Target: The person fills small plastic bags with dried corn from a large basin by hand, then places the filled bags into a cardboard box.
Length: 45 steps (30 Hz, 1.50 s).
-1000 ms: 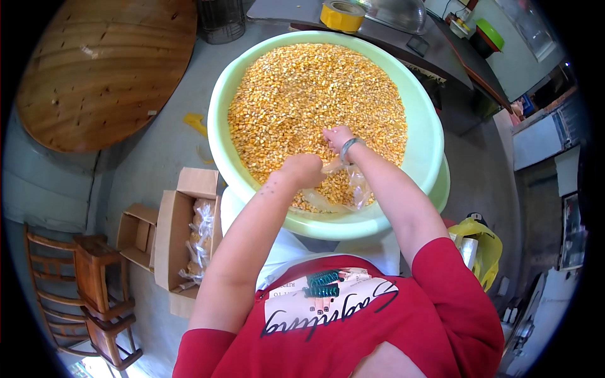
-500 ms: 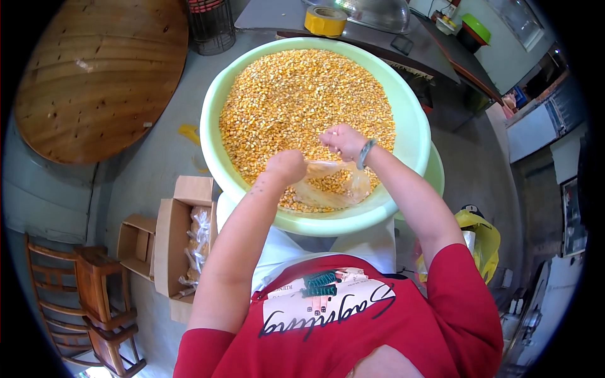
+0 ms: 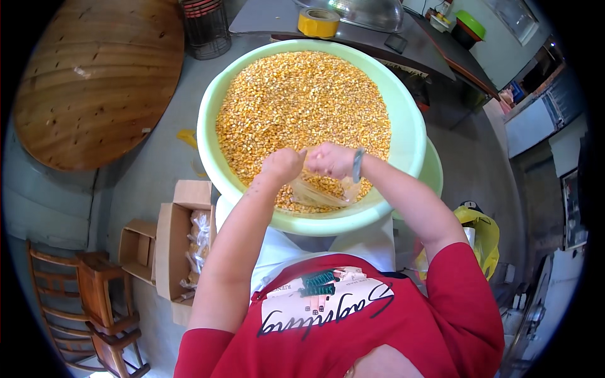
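Observation:
A large pale green tub point(image 3: 403, 120) in front of me is filled with loose yellow corn kernels point(image 3: 302, 94). Over its near side, a clear plastic bag point(image 3: 322, 194) hangs with its lower part against the corn. Kernels show in or through the film; I cannot tell which. My left hand point(image 3: 283, 165) is closed on the bag's upper left edge. Close beside it, my right hand point(image 3: 332, 160), with a bracelet at the wrist, has its fingers curled together at the bag's top. Its fingertips are partly hidden against the left hand.
Left of the tub stand an open carton point(image 3: 171, 246) with clear-wrapped packs and a smaller box point(image 3: 137, 251). A round wooden tabletop point(image 3: 94, 82) and wooden chairs point(image 3: 101, 296) are farther left. Yellow tape point(image 3: 317, 24) lies on the far table; a yellow bag point(image 3: 482, 242) is at right.
My right hand has moved left from above the corn to beside my left hand. The bag's mouth has narrowed and its right side has dropped. The left hand has barely shifted.

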Tool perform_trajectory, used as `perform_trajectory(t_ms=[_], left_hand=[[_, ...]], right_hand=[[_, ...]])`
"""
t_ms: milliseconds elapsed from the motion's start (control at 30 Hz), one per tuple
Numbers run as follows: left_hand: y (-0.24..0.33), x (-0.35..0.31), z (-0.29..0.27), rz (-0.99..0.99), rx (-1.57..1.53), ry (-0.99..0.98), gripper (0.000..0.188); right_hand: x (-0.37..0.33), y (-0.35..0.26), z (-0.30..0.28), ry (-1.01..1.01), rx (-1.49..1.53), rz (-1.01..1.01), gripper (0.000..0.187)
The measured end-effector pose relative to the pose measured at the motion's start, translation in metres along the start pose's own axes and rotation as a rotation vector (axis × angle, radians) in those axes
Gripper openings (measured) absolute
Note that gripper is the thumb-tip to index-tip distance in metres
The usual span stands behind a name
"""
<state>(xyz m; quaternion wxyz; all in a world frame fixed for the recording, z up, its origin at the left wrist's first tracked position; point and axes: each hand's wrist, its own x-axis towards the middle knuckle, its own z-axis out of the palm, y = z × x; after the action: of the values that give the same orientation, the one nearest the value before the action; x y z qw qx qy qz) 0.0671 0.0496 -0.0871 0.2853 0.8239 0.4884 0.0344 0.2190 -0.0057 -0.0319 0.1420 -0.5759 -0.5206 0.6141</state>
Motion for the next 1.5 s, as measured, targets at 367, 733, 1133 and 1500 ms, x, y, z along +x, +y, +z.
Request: perform_trajectory(t_ms=[367,733,1133,1500], left_hand=[[-0.003,-0.001,0.004,0.116,0.058,-0.204,0.042],[0.010,-0.015,-0.009,0.317,0.152,-0.417,0.023],[0.007,-0.018,-0.012,0.316,0.153,-0.396,0.032],[0.012,-0.018,-0.012,0.216,0.174,-0.439,0.030]], right_hand=[[0.019,0.054,-0.006,0.183,-0.305,0.420,0.018],[0.001,0.072,-0.028,0.123,-1.062,-0.088,0.018],[-0.025,0.004,-0.041,-0.310,-0.943,0.402,0.025],[0.081,-0.002,-0.002,0.166,-0.771,-0.044,0.026]])
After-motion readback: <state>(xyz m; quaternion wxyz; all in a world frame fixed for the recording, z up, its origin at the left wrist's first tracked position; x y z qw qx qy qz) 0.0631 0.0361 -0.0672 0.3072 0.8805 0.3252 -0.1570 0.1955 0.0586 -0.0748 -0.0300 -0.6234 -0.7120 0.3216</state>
